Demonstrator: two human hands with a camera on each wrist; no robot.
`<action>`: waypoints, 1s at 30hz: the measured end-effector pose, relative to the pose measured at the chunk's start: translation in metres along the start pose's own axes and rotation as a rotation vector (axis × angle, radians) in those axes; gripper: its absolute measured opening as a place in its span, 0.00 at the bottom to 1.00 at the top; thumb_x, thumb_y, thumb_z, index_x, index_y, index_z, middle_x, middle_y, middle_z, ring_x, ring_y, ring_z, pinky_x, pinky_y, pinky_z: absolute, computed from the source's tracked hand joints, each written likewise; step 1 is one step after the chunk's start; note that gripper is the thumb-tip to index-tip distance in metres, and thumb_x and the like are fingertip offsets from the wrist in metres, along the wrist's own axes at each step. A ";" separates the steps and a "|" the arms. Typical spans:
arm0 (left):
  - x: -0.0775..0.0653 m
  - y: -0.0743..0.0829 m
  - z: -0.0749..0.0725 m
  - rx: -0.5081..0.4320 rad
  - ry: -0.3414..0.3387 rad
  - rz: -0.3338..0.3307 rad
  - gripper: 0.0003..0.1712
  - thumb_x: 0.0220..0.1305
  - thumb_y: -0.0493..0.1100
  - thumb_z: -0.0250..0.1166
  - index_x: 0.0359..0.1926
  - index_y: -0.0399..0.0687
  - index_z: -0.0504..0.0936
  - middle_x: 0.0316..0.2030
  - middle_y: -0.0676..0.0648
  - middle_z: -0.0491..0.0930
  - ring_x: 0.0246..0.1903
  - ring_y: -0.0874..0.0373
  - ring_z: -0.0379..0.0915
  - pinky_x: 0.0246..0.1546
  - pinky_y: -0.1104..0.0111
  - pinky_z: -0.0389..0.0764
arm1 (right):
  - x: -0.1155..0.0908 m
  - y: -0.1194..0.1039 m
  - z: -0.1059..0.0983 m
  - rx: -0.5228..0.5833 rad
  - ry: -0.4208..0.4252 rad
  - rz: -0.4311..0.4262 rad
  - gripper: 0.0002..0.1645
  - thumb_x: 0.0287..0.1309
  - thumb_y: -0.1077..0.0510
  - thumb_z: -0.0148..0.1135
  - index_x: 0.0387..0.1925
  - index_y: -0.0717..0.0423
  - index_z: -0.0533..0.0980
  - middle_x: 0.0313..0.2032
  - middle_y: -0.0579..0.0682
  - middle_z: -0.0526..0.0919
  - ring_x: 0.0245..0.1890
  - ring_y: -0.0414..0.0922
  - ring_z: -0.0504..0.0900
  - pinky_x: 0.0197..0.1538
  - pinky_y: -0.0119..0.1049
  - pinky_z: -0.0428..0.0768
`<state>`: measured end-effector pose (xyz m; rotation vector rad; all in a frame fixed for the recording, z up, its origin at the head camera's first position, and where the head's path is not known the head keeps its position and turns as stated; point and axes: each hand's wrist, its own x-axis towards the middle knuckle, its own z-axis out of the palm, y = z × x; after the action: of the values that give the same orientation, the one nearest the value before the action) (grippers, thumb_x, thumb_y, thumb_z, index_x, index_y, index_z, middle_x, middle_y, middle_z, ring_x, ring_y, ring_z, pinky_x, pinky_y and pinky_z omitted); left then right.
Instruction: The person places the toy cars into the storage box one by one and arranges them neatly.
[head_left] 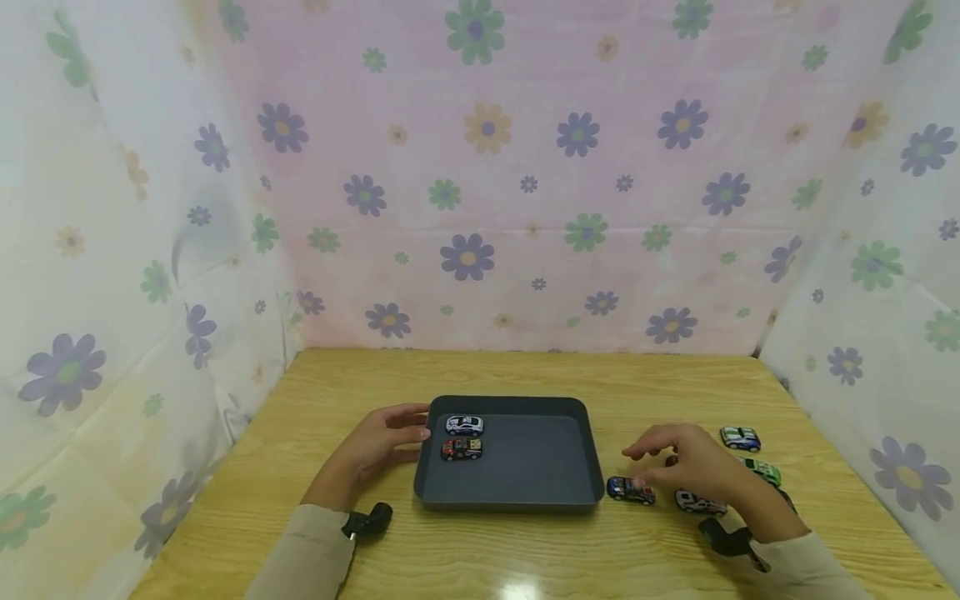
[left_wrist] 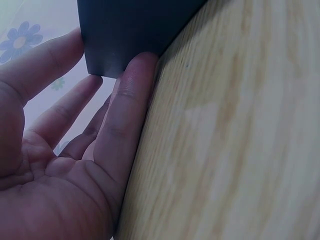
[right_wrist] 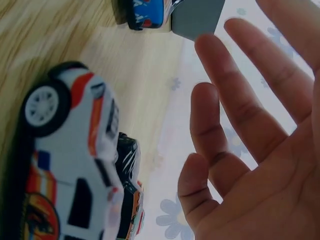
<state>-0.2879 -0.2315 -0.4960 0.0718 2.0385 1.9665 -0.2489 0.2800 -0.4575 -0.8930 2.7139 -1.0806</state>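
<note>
A dark grey rectangular tray (head_left: 532,462) lies on the wooden table. In its left part, a white toy car (head_left: 465,426) sits behind a red and black one (head_left: 461,449). My left hand (head_left: 378,437) touches the tray's left side with extended fingers (left_wrist: 127,95). Right of the tray stands a blue and black toy car (head_left: 621,489). Just above it is my right hand (head_left: 697,467), fingers spread and nothing held; whether the thumb touches that car I cannot tell. A white toy car with orange marks (right_wrist: 75,160) is below this hand, beside a black one (right_wrist: 128,160).
Farther right are a white, green and blue toy car (head_left: 740,438), a green one (head_left: 763,471) and a dark one (head_left: 786,499) partly behind the right wrist. Flowered curtains (head_left: 510,192) enclose the table (head_left: 360,375) at the back and sides.
</note>
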 end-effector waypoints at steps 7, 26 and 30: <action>0.002 0.000 0.000 -0.003 -0.009 0.003 0.38 0.66 0.39 0.72 0.75 0.45 0.69 0.71 0.34 0.69 0.60 0.46 0.80 0.55 0.53 0.87 | -0.001 0.003 -0.002 0.004 -0.083 -0.029 0.25 0.55 0.41 0.77 0.52 0.46 0.87 0.46 0.45 0.89 0.44 0.42 0.84 0.38 0.36 0.83; -0.001 0.001 -0.003 0.015 -0.025 0.009 0.38 0.67 0.39 0.72 0.75 0.43 0.68 0.70 0.33 0.70 0.59 0.46 0.80 0.56 0.53 0.87 | 0.006 0.008 0.003 0.083 -0.164 -0.040 0.19 0.53 0.46 0.79 0.47 0.44 0.89 0.47 0.45 0.89 0.45 0.43 0.85 0.42 0.36 0.86; 0.000 0.002 -0.002 0.024 -0.025 0.006 0.39 0.66 0.40 0.72 0.75 0.43 0.68 0.70 0.33 0.70 0.59 0.46 0.80 0.55 0.53 0.87 | 0.005 0.010 0.003 0.074 -0.170 -0.038 0.18 0.52 0.47 0.80 0.46 0.43 0.89 0.45 0.42 0.89 0.43 0.40 0.85 0.41 0.36 0.86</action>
<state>-0.2889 -0.2335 -0.4941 0.1077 2.0481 1.9355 -0.2568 0.2814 -0.4653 -0.9809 2.5123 -1.0526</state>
